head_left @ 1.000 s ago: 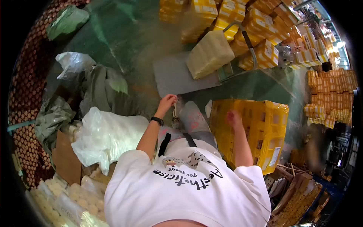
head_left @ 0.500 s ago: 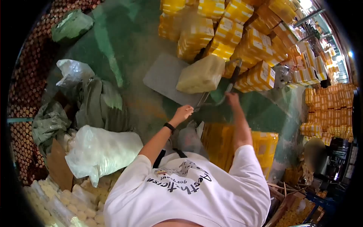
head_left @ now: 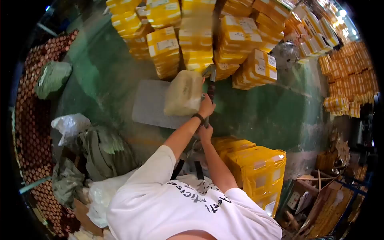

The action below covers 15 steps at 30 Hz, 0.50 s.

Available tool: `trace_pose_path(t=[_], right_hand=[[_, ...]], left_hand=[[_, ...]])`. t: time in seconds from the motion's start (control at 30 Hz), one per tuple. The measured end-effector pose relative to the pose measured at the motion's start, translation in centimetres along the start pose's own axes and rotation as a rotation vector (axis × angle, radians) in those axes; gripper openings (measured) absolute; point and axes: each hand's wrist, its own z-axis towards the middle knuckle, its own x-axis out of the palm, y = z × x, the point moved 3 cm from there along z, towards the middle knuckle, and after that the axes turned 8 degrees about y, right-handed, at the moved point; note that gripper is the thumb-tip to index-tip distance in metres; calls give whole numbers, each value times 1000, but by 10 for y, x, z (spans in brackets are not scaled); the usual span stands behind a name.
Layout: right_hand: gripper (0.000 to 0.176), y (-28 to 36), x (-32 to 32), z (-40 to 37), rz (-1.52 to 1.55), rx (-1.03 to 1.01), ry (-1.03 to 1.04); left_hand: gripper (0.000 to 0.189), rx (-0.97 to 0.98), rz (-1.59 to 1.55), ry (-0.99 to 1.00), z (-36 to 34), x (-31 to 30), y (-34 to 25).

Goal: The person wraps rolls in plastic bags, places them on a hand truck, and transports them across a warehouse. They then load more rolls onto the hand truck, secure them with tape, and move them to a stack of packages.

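A grey flat platform cart [head_left: 150, 106] stands on the floor in front of me. One box-shaped package wrapped in tan tape [head_left: 184, 94] rests on its right part. The cart handle [head_left: 211, 86], a metal bar with a dark grip section, runs along the package's right side. My left hand [head_left: 207, 106], with a black band on its wrist, is closed on the handle beside the package. Nearer to me, my right hand [head_left: 206, 133] is closed around the handle's lower end. The fingers of both hands are partly hidden.
Stacks of yellow-taped boxes [head_left: 164, 50] stand beyond the cart. More yellow boxes [head_left: 258, 168] are close on my right. White plastic sacks [head_left: 72, 126] and a grey-green sack [head_left: 106, 154] lie to the left. Scrap cardboard [head_left: 326, 208] fills the lower right.
My left hand has moved from the near bar to the handle beside the package. My right hand has come inward and lower along the handle. The view has turned right, and the cart's angle has changed.
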Motion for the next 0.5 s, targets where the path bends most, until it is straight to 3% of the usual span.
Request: trace_pose_path(t=[0.03, 0.07, 0.13, 0.3, 0.37, 0.4, 0.43, 0.5], right_hand=[[19, 0, -4, 4, 12, -19, 1], [19, -29, -13, 30, -105, -75, -117], [21, -33, -33, 32, -209, -115, -150], [28, 15, -76, 27, -356, -122, -364], [27, 26, -95, 28, -521, -157, -492], [27, 32, -102, 29, -547, -65, -517], [28, 38, -109, 32, -566, -125, -567], [30, 49, -127, 39, -618, -252, -662]], left_hand=[[67, -1, -8, 53, 0, -2, -5], [71, 109, -16, 3, 6, 10, 2], [74, 239, -12, -59, 17, 28, 2], [71, 82, -329, 201, 30, 55, -40], [73, 114, -283, 218, 42, 73, -55], [73, 118, -340, 244, 49, 89, -56], [73, 123, -395, 271, 51, 97, -63], [77, 162, -199, 272, 54, 116, -76]])
